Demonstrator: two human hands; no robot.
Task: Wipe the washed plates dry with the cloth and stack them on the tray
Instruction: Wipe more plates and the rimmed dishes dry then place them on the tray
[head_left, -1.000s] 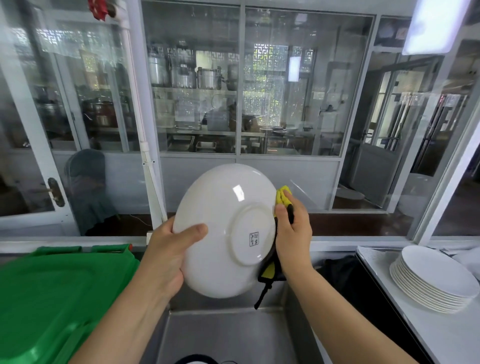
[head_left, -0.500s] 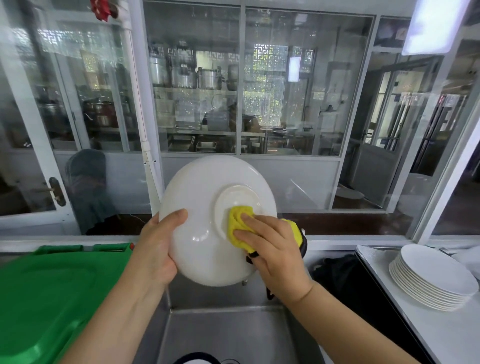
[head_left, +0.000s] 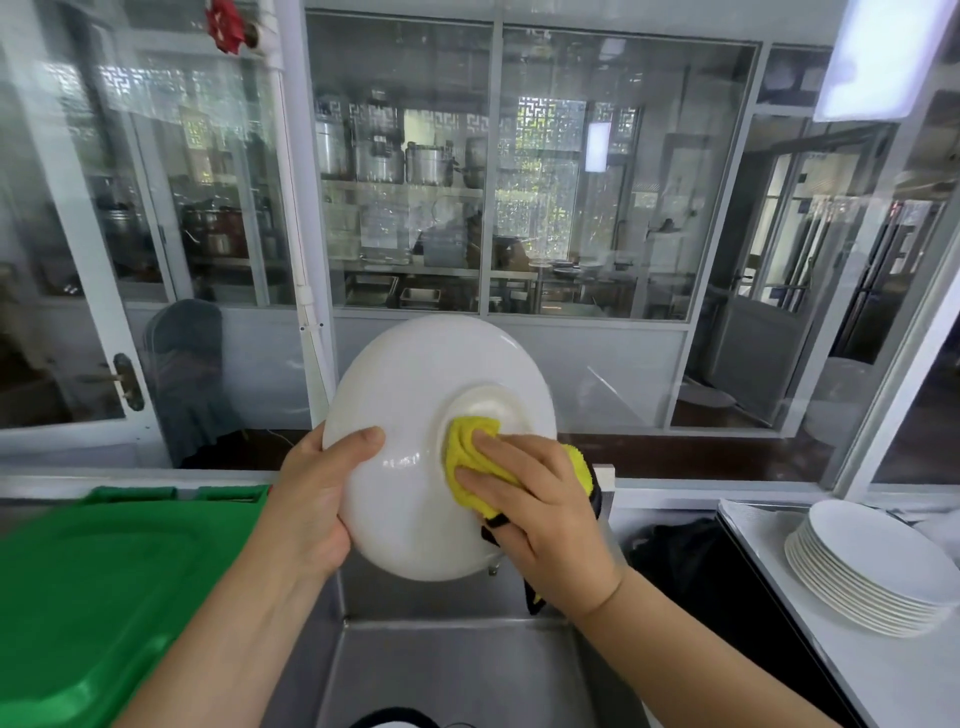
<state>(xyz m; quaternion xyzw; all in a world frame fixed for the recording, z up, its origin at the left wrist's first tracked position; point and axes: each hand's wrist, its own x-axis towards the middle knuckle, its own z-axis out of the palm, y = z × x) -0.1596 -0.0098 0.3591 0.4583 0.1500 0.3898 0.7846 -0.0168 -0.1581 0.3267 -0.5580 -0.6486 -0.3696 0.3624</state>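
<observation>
- So the plate (head_left: 415, 447) is held up over the sink (head_left: 441, 670), underside facing the person, probably so drips fall into the basin.
- Left hand (head_left: 317, 499) clamps the plate's left rim, thumb on the back, so the plate stays put under pressure.
- Right hand (head_left: 540, 514) presses the yellow cloth (head_left: 470, 454) flat on the plate's foot ring, fingers spread over it.
- Right of the plate, well apart, a stack of plates (head_left: 872, 566) sits on the tabletop (head_left: 883, 675). I can't make out a tray under it.
- Left of the plate there's a green lid (head_left: 93, 597).
</observation>
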